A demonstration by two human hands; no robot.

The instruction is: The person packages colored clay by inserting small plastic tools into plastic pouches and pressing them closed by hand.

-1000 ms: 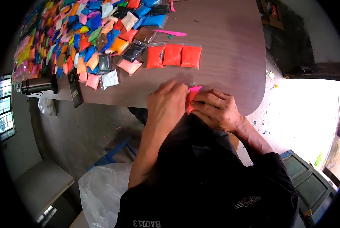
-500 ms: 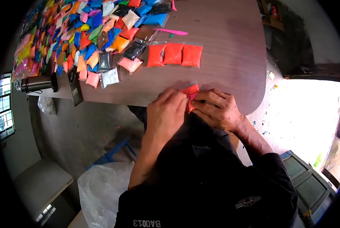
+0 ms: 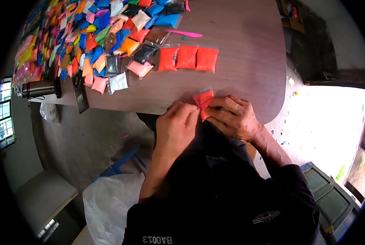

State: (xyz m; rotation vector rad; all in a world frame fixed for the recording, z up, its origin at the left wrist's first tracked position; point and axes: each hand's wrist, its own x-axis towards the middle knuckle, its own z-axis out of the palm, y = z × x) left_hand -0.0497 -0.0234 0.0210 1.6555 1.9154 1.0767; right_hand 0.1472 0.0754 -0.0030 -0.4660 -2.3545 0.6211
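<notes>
A small clear packet of red soft material (image 3: 204,97) is held upright at the table's near edge, between my two hands. My right hand (image 3: 236,116) grips its right side, with curled fingers and thumb pressed on it. At its left edge is my left hand (image 3: 176,122), its fingers closed in a pinch against the packet. A darker pink streak crosses the packet's face; I cannot tell if it is a crease or a thin tool. Beyond my hands, three full red packets (image 3: 186,58) lie side by side in a row.
A big heap of colourful packets (image 3: 105,36) covers the table's left side. A pink plastic knife (image 3: 185,33) lies behind the row. At the near left edge are a dark flask (image 3: 39,89) and a phone-like dark slab (image 3: 80,98). A clear plastic bag (image 3: 111,204) hangs below left.
My left hand has shifted slightly left and down, uncovering more of the packet's left side. My right hand stays in place on the packet.
</notes>
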